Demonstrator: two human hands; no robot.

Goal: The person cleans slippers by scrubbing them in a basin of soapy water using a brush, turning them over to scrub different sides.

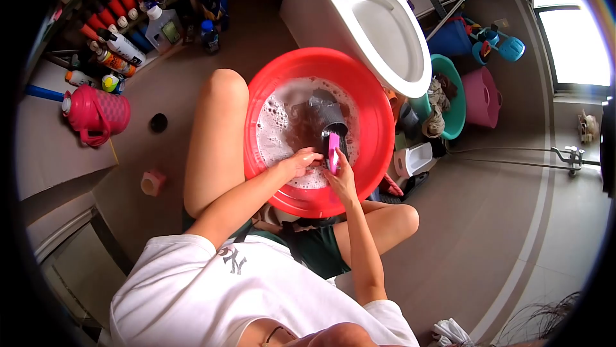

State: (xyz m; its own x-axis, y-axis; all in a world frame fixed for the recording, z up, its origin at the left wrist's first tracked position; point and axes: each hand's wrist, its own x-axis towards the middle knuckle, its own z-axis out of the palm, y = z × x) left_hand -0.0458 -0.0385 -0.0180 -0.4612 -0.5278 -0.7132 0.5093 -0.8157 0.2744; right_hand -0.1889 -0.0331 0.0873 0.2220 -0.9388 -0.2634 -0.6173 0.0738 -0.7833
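A large red basin (382, 148) stands between my knees, with sudsy brownish water (292, 112) in it. A dark grey item (328, 113), perhaps a shoe or boot, lies partly in the water. My right hand (342, 177) is closed round a pink brush (333, 149), which is upright against the dark item. At the basin's near side, my left hand (304, 161) is just left of the brush, over the suds. Its fingers point toward the dark item, and whether they grip its edge is unclear.
A white toilet (420, 80) stands just beyond the basin. To the right are a teal tub (457, 106) with cloths and a pink bucket (481, 98). Bottles (125, 48) and a pink thermos jug (106, 116) are at the left.
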